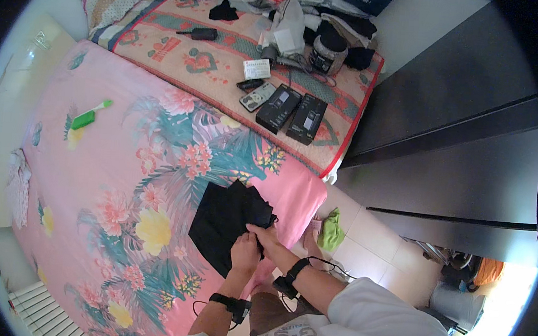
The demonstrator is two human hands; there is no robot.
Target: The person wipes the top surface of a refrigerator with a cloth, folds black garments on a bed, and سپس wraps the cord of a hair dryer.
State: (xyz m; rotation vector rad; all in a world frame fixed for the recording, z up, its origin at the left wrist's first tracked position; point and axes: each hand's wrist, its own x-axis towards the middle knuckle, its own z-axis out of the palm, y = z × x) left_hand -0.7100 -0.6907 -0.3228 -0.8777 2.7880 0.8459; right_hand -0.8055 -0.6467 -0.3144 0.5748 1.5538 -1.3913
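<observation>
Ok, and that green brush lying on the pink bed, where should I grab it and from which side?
Probably by the slim handle, from above and the right. The green brush lies on the floral sheet with its broad block toward your left and nearer you, while the handle slants away to the right, narrow enough for fingers to wrap.

Both arms of the person reach forward and come together in front of the body. The left forearm (236,282) rises from the lower edge and leans slightly to the right; the left grip (245,254) is curled, with the fingers bent and the back turned upward. The right forearm (320,287) comes diagonally from the lower right, and the right grip (265,238) is curled also, its thumb (253,228) toward the left. The two grips are close beside each other.
</observation>
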